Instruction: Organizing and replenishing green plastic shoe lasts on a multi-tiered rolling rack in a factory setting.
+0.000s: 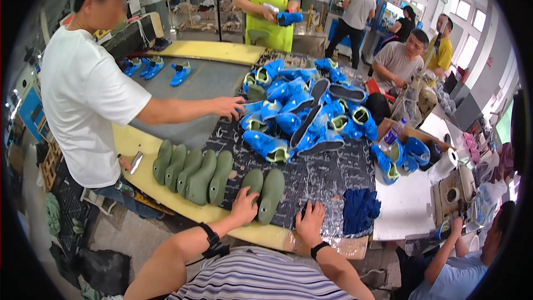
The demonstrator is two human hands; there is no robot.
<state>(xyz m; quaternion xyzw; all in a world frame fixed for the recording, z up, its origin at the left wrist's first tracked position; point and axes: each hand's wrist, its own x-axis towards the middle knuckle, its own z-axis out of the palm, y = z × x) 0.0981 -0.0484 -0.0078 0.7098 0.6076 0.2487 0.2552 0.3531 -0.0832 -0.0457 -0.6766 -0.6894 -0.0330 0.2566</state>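
At the near edge of the table, my left hand (pixel 243 208) grips the lower end of a green shoe last (pixel 253 180). A second green last (pixel 271 195) stands right beside it. More of these lasts (pixel 201 180) form a row to the left. My right hand (pixel 310 222) lies on the dark patterned table cover (pixel 222 133), fingers apart and holding nothing. Beyond my hands is a large heap of blue shoes (pixel 294 108). A co-worker's hand (pixel 229 108) reaches to the heap's left side.
A folded dark blue cloth (pixel 361 211) lies right of my right hand. On the left is a knife-like tool (pixel 131 162) on the yellow board (pixel 166 180). A white side table (pixel 402 211) holds more blue shoes and a bottle (pixel 395 131). Several people work around.
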